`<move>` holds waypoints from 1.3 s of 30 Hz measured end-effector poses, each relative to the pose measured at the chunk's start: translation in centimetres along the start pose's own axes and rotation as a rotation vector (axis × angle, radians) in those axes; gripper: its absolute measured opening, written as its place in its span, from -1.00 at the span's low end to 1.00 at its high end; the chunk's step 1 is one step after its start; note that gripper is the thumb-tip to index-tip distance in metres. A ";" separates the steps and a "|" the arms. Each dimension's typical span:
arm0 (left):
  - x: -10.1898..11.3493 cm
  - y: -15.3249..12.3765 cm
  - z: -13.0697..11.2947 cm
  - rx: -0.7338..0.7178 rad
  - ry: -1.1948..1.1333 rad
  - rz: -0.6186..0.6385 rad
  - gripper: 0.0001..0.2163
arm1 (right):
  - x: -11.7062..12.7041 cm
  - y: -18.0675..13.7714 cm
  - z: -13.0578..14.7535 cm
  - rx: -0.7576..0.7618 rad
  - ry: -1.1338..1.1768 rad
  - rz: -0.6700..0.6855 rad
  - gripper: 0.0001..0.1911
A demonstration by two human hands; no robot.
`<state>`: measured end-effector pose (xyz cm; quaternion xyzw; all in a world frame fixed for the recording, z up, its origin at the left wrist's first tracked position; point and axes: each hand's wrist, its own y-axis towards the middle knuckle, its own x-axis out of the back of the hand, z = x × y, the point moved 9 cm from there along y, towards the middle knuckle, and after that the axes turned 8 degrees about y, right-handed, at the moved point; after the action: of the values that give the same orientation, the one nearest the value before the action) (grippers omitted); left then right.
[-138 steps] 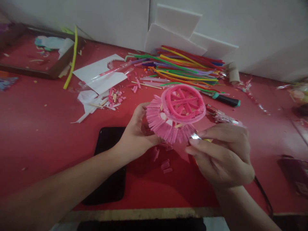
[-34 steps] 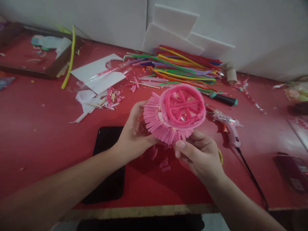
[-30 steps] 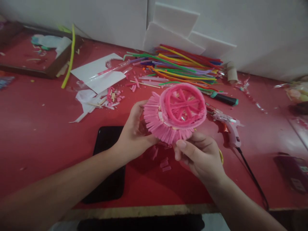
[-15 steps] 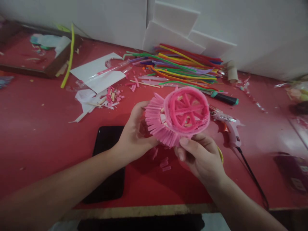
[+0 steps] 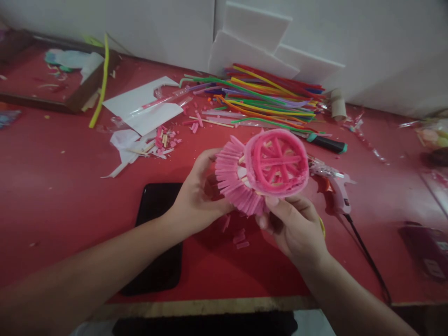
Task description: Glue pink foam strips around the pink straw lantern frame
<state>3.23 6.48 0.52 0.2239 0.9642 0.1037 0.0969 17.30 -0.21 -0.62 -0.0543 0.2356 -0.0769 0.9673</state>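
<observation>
A pink craft piece (image 5: 280,161) is held up above the table between both hands. It has a round pipe-cleaner ring with crossing spokes, joined to a fan of short pink strips; small pale sticks show between them. My left hand (image 5: 201,191) is closed on the strip-edged side, its fingertips partly hidden behind it. My right hand (image 5: 294,224) pinches the lower rim with the thumb in front and fingers beneath. A few pink offcuts (image 5: 240,237) lie on the table below. Under my left forearm rests a black phone-like slab (image 5: 157,261).
Colourful pipe cleaners (image 5: 266,100) lie at the back before white foam sheets (image 5: 250,51). To the right are a glue gun (image 5: 338,186) with its cord, a dark-handled cutter (image 5: 329,143) and a cardboard roll (image 5: 338,105). Paper (image 5: 143,107) and scraps lie left, near a wooden frame (image 5: 75,98).
The pink piece has shifted slightly right and turned a little, so the spokes sit at a new angle. Both hands keep their hold.
</observation>
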 end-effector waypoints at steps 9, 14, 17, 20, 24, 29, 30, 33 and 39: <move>0.2 0.2 1.0 0.056 -0.065 -0.024 -0.36 | -0.1 0.1 1.8 0.142 -0.096 0.010 -0.57; 0.3 0.5 1.0 0.096 -0.115 -0.065 -0.40 | 1.2 -0.5 3.2 0.326 -0.246 -0.103 -0.71; 0.2 0.5 0.7 0.090 -0.143 -0.067 -0.40 | 1.3 -1.4 4.3 0.489 -0.406 -0.171 -0.76; 0.2 0.3 0.5 0.074 -0.169 -0.067 -0.37 | 0.1 -2.3 5.0 0.677 -0.544 -0.099 -0.45; 0.1 0.3 0.3 0.058 -0.179 -0.064 -0.36 | -1.0 -2.9 5.1 0.786 -0.692 -0.019 -0.28; 0.1 0.3 0.4 0.068 -0.152 -0.065 -0.37 | -1.1 -3.1 5.5 0.840 -0.860 -0.020 -0.38; 0.1 0.3 0.4 0.067 -0.152 -0.072 -0.36 | -1.1 -3.1 5.7 0.853 -0.882 -0.026 -0.41; 0.2 0.3 0.4 0.067 -0.151 -0.082 -0.36 | -1.8 -3.4 6.3 0.932 -0.979 -0.020 -0.45; 0.2 0.2 0.5 0.085 -0.169 -0.075 -0.36 | -2.8 -4.1 7.0 1.058 -1.016 -0.023 -0.66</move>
<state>3.29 6.80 0.10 0.1995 0.9639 0.0399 0.1720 17.56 -3.26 7.38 0.3884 -0.3111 -0.1557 0.8533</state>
